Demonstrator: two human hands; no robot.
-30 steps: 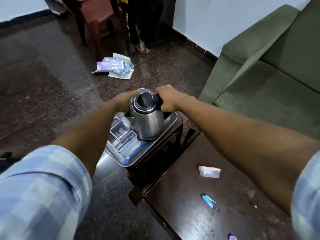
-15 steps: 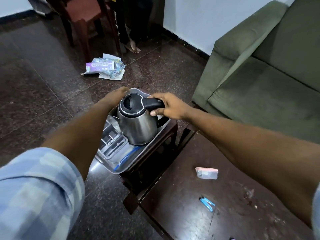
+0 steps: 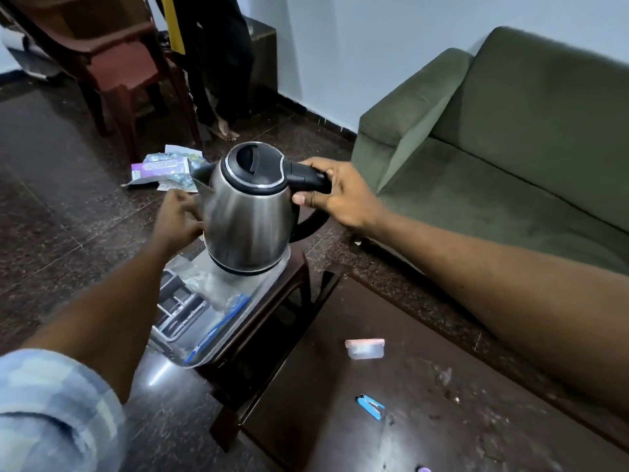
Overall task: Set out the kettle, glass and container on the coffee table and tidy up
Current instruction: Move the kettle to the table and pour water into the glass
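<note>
A steel kettle [image 3: 250, 216] with a black lid and handle hangs just above a metal tray [image 3: 224, 338] that rests on a small dark stool. My right hand [image 3: 337, 192] grips the kettle's black handle. My left hand [image 3: 178, 218] presses against the kettle's left side under the spout, fingers curled. On the tray lie a clear compartment container [image 3: 180, 306] and a plastic bag with a blue strip [image 3: 221, 323]. The dark wooden coffee table [image 3: 425, 420] spreads at lower right. I see no glass.
On the coffee table lie a small clear box with a pink lid [image 3: 365, 348] and a blue clip [image 3: 371, 406]. A green sofa [image 3: 510, 165] stands right. Packets [image 3: 166, 168] litter the floor by a brown plastic chair [image 3: 115, 73]. A person's bare feet [image 3: 223, 129] stand behind.
The kettle has risen off the tray and sits higher and nearer to me. My right hand shifted along the handle; my left hand dropped from the lid to the kettle's side.
</note>
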